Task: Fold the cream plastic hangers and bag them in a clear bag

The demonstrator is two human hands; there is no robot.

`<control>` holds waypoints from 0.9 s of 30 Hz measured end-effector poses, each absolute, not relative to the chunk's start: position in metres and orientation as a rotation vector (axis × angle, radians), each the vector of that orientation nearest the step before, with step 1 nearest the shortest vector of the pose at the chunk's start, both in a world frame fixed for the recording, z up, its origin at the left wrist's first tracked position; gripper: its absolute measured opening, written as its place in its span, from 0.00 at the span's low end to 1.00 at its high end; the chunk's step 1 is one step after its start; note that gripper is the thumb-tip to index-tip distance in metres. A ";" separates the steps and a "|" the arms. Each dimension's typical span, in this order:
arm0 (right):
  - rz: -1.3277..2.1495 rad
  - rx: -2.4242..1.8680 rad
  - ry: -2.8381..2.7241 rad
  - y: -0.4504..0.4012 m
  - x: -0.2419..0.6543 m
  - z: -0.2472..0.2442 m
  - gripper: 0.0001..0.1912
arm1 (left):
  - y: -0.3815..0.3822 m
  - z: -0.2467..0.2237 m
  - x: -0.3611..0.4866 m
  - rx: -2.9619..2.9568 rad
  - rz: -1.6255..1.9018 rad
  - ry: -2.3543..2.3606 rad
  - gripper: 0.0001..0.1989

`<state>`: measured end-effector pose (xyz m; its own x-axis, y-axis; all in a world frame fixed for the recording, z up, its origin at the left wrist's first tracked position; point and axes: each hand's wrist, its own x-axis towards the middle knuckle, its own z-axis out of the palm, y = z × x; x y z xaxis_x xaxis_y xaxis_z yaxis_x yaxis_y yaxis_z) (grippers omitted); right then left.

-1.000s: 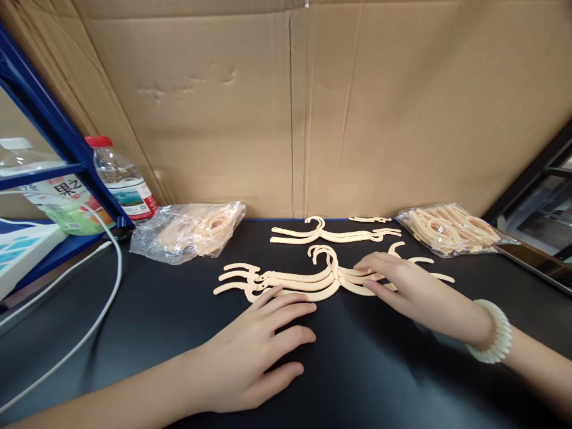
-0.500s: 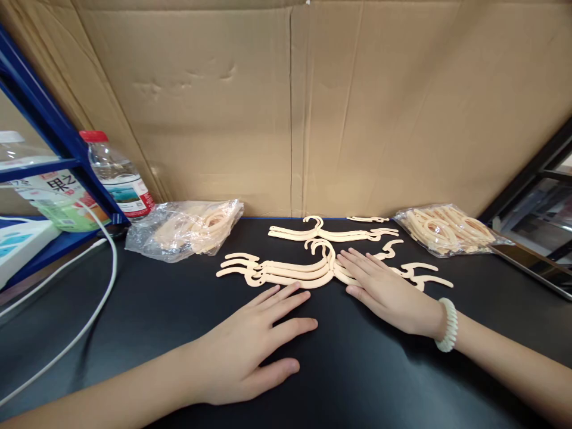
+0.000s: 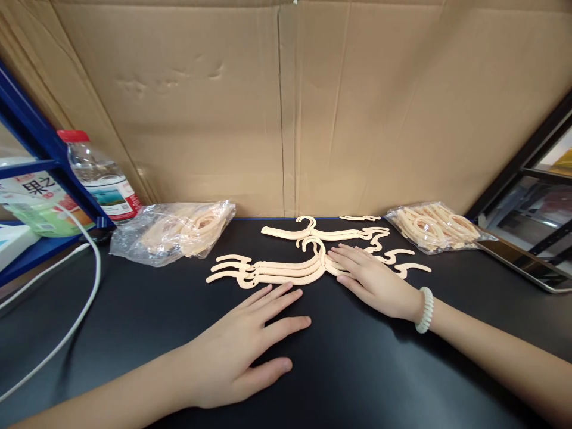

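Several cream plastic folding hangers (image 3: 286, 271) lie side by side on the black table (image 3: 348, 363), their hooks bunched near the middle. My right hand (image 3: 375, 280), a coiled pale bracelet (image 3: 425, 310) at its wrist, rests flat across their right arms and covers part of them. In front of their left arms is my left hand (image 3: 243, 345), palm down with fingers spread; it holds nothing. Whether its fingertips touch the nearest hanger I cannot tell. Just behind, more hangers (image 3: 308, 234) lie stacked, and a small loose cream piece (image 3: 360, 218) is near the back edge.
Clear bags of cream hanger parts stand at the back: a crumpled bag (image 3: 174, 232) left, a fuller bag (image 3: 431, 226) right, beside a flat dark device (image 3: 527, 265). A red-capped bottle (image 3: 105, 179), blue shelf (image 3: 27, 137) and white cable (image 3: 84, 304) are left; cardboard (image 3: 357, 107) walls the back.
My right hand has pushed the right arms of the front hangers slightly away from me, closer to the rear stack. The view has shifted a little; my left hand keeps its pose.
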<state>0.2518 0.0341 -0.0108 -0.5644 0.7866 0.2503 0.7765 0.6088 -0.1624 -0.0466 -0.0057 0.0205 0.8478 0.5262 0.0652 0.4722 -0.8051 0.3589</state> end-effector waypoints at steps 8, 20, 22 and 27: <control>-0.162 -1.137 -2.470 0.026 0.247 -0.001 0.18 | -0.007 0.017 -0.047 2.679 0.348 0.783 0.24; -0.118 -1.341 -2.467 0.021 0.247 0.009 0.10 | -0.006 0.018 -0.047 2.713 0.247 0.796 0.24; -0.123 -1.345 -2.468 0.021 0.248 0.008 0.10 | -0.006 0.018 -0.047 2.725 0.225 0.798 0.24; -0.116 -1.356 -2.459 0.020 0.247 0.010 0.07 | -0.006 0.019 -0.046 2.704 0.244 0.800 0.23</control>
<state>0.2466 0.0196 0.0096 -0.4926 0.8080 0.3231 0.8348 0.5437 -0.0867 -0.0464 -0.0064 0.0194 0.8295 0.5535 0.0741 0.5008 -0.7960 0.3400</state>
